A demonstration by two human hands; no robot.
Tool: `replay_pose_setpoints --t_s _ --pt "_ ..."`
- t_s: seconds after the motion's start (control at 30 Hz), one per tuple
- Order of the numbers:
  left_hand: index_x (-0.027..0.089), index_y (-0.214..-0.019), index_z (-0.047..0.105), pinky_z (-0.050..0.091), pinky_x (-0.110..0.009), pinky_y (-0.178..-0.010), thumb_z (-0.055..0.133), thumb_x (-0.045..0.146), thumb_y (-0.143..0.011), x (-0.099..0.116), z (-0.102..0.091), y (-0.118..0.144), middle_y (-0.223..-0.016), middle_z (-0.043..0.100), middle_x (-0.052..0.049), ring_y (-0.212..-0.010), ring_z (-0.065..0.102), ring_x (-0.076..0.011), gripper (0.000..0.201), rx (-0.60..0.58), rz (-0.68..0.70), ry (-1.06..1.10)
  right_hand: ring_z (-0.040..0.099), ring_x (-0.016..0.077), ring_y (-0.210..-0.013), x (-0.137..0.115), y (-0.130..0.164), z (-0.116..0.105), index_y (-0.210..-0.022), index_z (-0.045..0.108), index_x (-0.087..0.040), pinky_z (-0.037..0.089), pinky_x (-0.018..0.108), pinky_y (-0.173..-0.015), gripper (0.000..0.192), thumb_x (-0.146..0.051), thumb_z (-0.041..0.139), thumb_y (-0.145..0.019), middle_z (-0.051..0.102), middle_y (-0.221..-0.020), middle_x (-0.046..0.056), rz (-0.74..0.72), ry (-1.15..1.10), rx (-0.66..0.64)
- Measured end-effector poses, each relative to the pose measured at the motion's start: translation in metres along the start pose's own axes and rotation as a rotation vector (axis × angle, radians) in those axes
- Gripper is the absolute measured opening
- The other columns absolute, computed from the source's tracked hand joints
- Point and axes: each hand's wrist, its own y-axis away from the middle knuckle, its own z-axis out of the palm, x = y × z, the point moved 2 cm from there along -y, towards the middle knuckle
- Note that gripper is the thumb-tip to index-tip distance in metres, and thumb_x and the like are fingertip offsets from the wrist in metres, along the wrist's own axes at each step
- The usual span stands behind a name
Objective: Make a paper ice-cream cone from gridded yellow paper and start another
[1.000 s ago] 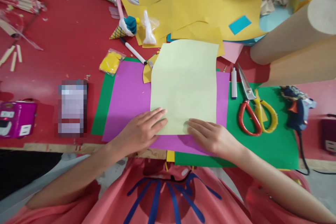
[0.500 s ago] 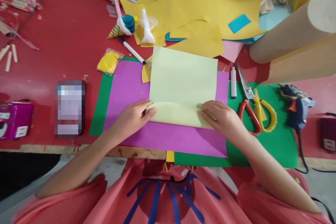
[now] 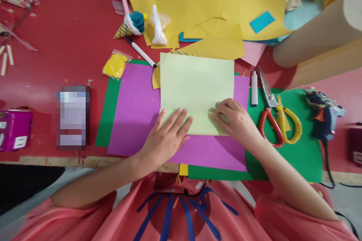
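Observation:
A pale green sheet of paper (image 3: 196, 83) lies in front of me with its near edge folded over towards the middle. My left hand (image 3: 169, 135) presses flat on the left part of the fold, fingers spread. At the right end of the fold, my right hand (image 3: 233, 118) is closed, thumb and bent fingers pinching the paper. Beneath is a purple sheet (image 3: 135, 109), itself on a green sheet (image 3: 294, 162).
To the right are scissors (image 3: 270, 109), a white marker (image 3: 254, 88) and a glue gun (image 3: 325, 116). A phone (image 3: 72, 116) and a yellow clay packet (image 3: 115, 64) lie left. Behind are a paper cone (image 3: 128, 26), yellow paper (image 3: 232, 0) and a thick cardboard roll (image 3: 316, 34).
My left hand has let go of the fold's left end and moved right, opening flat onto the paper. The raised fold now lies flatter; my right hand stays at its end.

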Motion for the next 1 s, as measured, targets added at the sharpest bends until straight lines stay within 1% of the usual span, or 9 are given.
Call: replay_pose_setpoints --t_s 0.1,0.17,0.27,0.4,0.5,0.57,0.73,0.9,1.0 --pt "0.012 -0.142 0.042 0.039 -0.05 -0.111 0.038 0.024 -0.099 0.002 0.004 -0.002 -0.147 0.045 -0.014 -0.134 0.046 -0.0296 0.045 -0.015 0.022 -0.021 0.057 0.0219 -0.084 0.003 -0.004 0.0 -0.081 0.056 -0.018 0.049 0.036 -0.075 0.016 -0.028 0.051 -0.093 0.056 -0.09 0.009 0.003 -0.001 0.005" --pt "0.013 -0.142 0.042 0.042 -0.047 -0.109 0.042 0.017 -0.097 0.002 0.007 -0.003 -0.146 0.046 -0.016 -0.134 0.046 -0.0313 0.046 -0.014 0.026 -0.033 0.058 0.0211 -0.082 0.005 -0.007 0.0 -0.081 0.056 -0.018 0.05 0.035 -0.073 0.016 -0.029 0.051 -0.092 0.055 -0.09 0.009 0.028 -0.019 -0.012" --pt "0.015 -0.142 0.042 0.043 -0.048 -0.107 0.045 0.011 -0.093 0.001 0.009 -0.005 -0.145 0.047 -0.019 -0.134 0.045 -0.0349 0.049 0.006 0.017 -0.032 0.059 0.0201 -0.078 0.006 -0.013 -0.002 -0.081 0.055 -0.018 0.049 0.034 -0.07 0.016 -0.028 0.051 -0.091 0.056 -0.092 0.009 0.068 -0.027 -0.034" --pt "0.014 -0.142 0.042 0.04 -0.051 -0.109 0.043 0.012 -0.094 -0.001 0.013 -0.007 -0.146 0.045 -0.018 -0.136 0.042 -0.0352 0.048 -0.002 -0.01 0.005 0.06 0.0198 -0.078 0.006 -0.017 -0.004 -0.079 0.054 -0.018 0.048 0.033 -0.068 0.013 -0.026 0.051 -0.09 0.056 -0.091 0.008 0.092 -0.043 -0.039" --pt "0.014 -0.143 0.041 0.04 -0.054 -0.108 0.043 0.011 -0.094 -0.001 0.014 -0.006 -0.146 0.045 -0.019 -0.136 0.042 -0.0365 0.049 0.009 -0.025 -0.007 0.06 0.0192 -0.077 0.007 -0.017 -0.005 -0.079 0.054 -0.018 0.047 0.032 -0.068 0.013 -0.025 0.051 -0.09 0.056 -0.09 0.007 0.088 -0.064 -0.029" --pt "0.015 -0.143 0.041 0.04 -0.055 -0.107 0.043 0.013 -0.095 -0.001 0.014 -0.006 -0.146 0.044 -0.02 -0.135 0.043 -0.0375 0.049 0.019 -0.025 -0.017 0.06 0.0191 -0.077 0.008 -0.017 -0.005 -0.079 0.054 -0.018 0.047 0.032 -0.068 0.013 -0.025 0.051 -0.089 0.056 -0.09 0.007 0.083 -0.076 -0.024" --pt "0.016 -0.145 0.037 0.037 -0.054 -0.11 0.043 0.034 -0.097 -0.001 0.015 -0.006 -0.149 0.04 -0.021 -0.138 0.039 -0.0383 0.052 0.0 -0.03 0.015 0.059 0.0181 -0.076 0.009 -0.017 -0.005 -0.079 0.054 -0.018 0.046 0.031 -0.067 0.013 -0.024 0.052 -0.09 0.056 -0.089 0.007 0.077 -0.108 -0.012" --pt "0.015 -0.146 0.035 0.034 -0.054 -0.111 0.042 0.036 -0.098 -0.001 0.017 -0.006 -0.151 0.036 -0.02 -0.14 0.035 -0.0379 0.053 -0.032 -0.038 0.034 0.059 0.0172 -0.075 0.011 -0.017 -0.005 -0.081 0.055 -0.018 0.046 0.03 -0.066 0.01 -0.023 0.053 -0.089 0.057 -0.091 0.007 0.093 -0.113 -0.006" --pt "0.014 -0.146 0.034 0.032 -0.051 -0.114 0.041 0.032 -0.098 -0.006 0.018 -0.002 -0.152 0.035 -0.019 -0.142 0.034 -0.0343 0.052 -0.035 -0.031 0.057 0.059 0.0177 -0.076 0.012 -0.016 -0.004 -0.08 0.055 -0.018 0.046 0.03 -0.066 0.011 -0.024 0.053 -0.089 0.057 -0.091 0.007 0.08 -0.11 -0.005"
